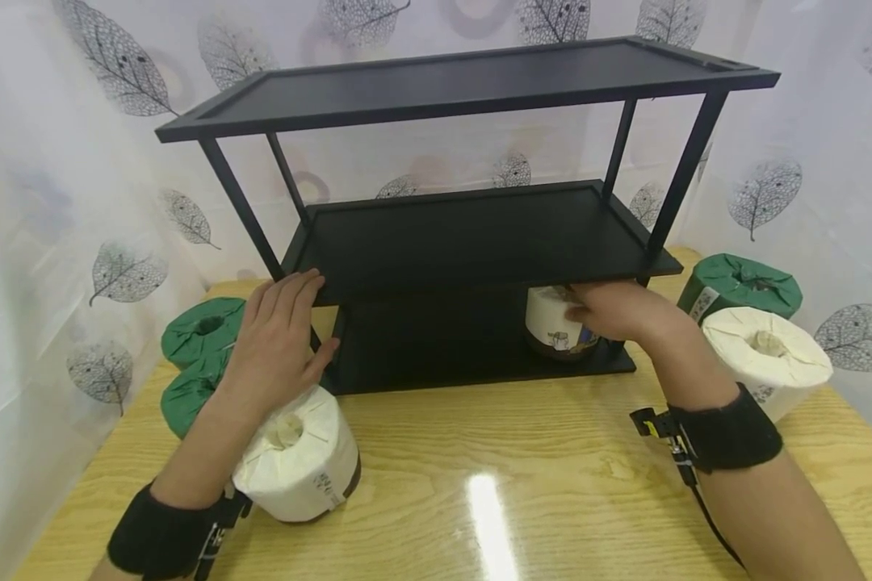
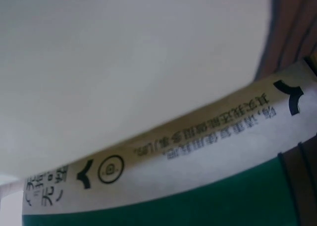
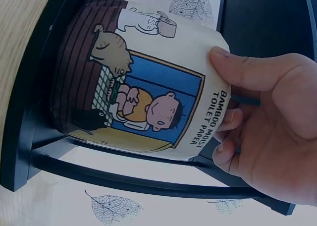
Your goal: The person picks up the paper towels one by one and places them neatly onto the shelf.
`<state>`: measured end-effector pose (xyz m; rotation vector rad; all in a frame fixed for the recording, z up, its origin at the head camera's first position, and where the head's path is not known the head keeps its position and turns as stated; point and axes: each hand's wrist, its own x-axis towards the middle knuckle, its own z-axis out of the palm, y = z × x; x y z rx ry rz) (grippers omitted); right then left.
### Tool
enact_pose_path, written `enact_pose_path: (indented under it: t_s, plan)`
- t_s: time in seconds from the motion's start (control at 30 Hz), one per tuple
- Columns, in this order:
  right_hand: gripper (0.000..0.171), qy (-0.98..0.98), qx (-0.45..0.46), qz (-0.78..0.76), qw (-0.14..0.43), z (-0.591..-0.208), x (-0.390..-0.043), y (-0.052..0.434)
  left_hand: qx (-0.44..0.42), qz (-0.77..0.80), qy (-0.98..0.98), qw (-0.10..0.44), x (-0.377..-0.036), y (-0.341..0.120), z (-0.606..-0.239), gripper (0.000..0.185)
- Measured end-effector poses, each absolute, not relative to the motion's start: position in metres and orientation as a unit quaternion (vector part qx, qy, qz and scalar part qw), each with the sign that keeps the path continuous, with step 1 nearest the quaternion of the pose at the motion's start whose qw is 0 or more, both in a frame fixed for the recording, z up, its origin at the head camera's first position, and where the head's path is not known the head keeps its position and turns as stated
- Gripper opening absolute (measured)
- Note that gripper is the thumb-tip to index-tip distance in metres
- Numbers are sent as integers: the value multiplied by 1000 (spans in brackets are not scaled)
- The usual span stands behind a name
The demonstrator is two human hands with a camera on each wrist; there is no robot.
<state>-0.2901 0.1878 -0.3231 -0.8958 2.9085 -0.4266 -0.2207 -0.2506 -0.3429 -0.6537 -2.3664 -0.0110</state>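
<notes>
My right hand (image 1: 618, 311) reaches under the middle board of a black shelf rack (image 1: 472, 242) and grips a white-wrapped toilet paper roll (image 1: 552, 323) on the bottom board. In the right wrist view thumb and fingertips hold one end of that roll (image 3: 148, 92), which bears a cartoon and "BAMBOO MOIST TOILET PAPER". My left hand (image 1: 276, 339) rests with extended fingers at the rack's left front corner. Below it stands another white roll (image 1: 298, 460); the left wrist view is filled by a white wrapper (image 2: 124, 62) and a green one (image 2: 198, 206).
Two green rolls (image 1: 203, 323) stand left of the rack, partly behind my left arm. At right are a green roll (image 1: 741, 286) and a white roll (image 1: 766, 355), near my right forearm. Everything stands on a wooden table (image 1: 436, 484) before a leaf-patterned curtain (image 1: 123, 274).
</notes>
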Motion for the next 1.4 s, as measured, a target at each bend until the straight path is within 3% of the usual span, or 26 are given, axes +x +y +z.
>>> enact_pose_path:
  t_s: [0.27,0.73,1.4]
  plan:
    - [64,947,-301,-111,26,-316,-284,192,-250,-6,-908,335,-221,-250,-342,79]
    - [69,949,-285,-115,71,-307,-272,187,-251,-6,-908,335,-222,-250,-343,79]
    - [67,941,-305,-133,66,-302,-264,186,-246,-10,-910,333,-221,-250,-344,80]
